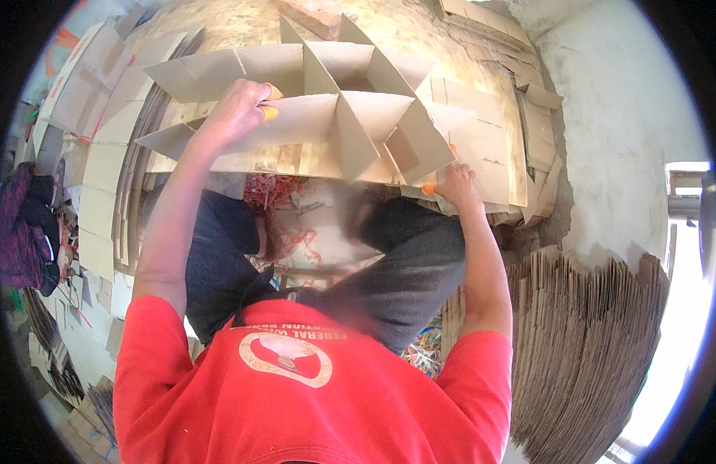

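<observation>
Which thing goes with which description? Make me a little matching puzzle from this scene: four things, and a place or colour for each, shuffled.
1. Cardboard divider grid
2. T-shirt
3. Trousers
4. Stacked cardboard sheets

A. Dark
B. At the lower right of the picture
C. Between the left hand and the right hand
D. Red with a pale print

Pairs: 1-C, 2-D, 3-A, 4-B

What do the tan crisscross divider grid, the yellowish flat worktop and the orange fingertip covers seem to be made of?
Tan crisscross divider grid: likely cardboard, matt, with thin, stiff, slotted-together panels. Yellowish flat worktop: probably wood or plywood, worn, with streaky, blotchy colouring. Orange fingertip covers: perhaps rubber or tape, bright and evenly coloured, but too small to settle.
</observation>
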`<state>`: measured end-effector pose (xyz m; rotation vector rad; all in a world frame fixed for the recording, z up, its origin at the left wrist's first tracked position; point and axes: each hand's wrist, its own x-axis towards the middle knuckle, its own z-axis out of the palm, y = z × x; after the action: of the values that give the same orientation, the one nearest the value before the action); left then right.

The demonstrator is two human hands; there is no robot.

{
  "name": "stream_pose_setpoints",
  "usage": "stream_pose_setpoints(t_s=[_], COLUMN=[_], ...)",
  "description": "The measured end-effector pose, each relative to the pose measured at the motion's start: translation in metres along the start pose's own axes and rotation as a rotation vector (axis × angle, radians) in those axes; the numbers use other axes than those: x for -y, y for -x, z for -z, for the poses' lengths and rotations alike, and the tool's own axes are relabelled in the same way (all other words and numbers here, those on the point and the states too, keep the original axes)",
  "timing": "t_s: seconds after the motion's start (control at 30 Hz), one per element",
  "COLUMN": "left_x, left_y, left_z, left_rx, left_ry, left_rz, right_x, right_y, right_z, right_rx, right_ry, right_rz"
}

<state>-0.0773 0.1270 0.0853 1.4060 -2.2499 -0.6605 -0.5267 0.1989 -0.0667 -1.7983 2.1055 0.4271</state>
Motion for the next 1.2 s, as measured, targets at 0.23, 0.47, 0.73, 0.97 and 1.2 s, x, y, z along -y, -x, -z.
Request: stream_pose_setpoints(t_s=[0.23, 0.47, 0.73, 0.97, 1.2], left_x=[0.014, 0.016, -0.043, -0.082, -0.026], left_y=[0.014, 0.012, 0.039, 0.043, 0.086], left_z=[0.002, 0.002, -0.022, -0.043, 0.003], left_rx=[-0.028, 0.010, -0.404, -0.154, -0.398], left_ry=[-0.076, -0.215, 0.242, 1.724, 1.801], left_rz=[0.002, -0.063, -0.200, -0.020, -0.038], right_x=[0.045, -0.033, -0.008, 0.129, 0.205], right_y=[0.034, 0.038, 0.191, 0.209, 0.186], right_z=[0.009, 0.027, 0.233, 0.238, 0.188], right_rx=[-0.238, -0.436, -1.256, -1.004, -0.448], right_ry=[0.356, 0.338, -0.486, -1.458, -1.661], right_rz=[0.092, 0.186, -0.130, 0.115, 0.521])
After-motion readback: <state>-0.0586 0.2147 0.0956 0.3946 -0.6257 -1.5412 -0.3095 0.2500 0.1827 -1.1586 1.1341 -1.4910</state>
